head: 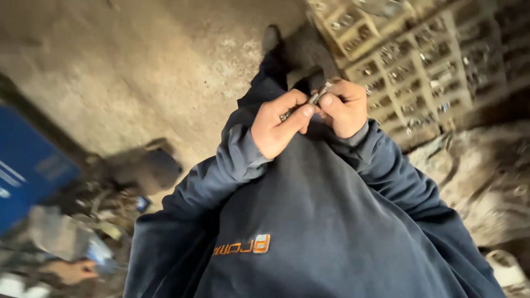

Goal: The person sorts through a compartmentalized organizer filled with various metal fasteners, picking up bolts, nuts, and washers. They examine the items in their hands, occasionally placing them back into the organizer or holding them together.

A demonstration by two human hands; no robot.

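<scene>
- Blue panel (27, 165) w/ pale markings, flat rectangle, far left of and below left hand (279, 124); text not legible.
- Sorting rack (419, 60), tan compartments, just right of and above right hand (345, 107); cells hold small shiny metal parts, kind cannot tell.
- Small metal piece (317, 96): slim, grey, glinting, blurred; sits betw. both hands, in front of dark blue sweatshirt (320, 221).
- Left hand: closed, thumb and forefinger pinching piece's lower end.
- Right hand: fingers curled, gripping its upper end.
- Another person's hand (72, 270) on clutter, well below-left.
</scene>
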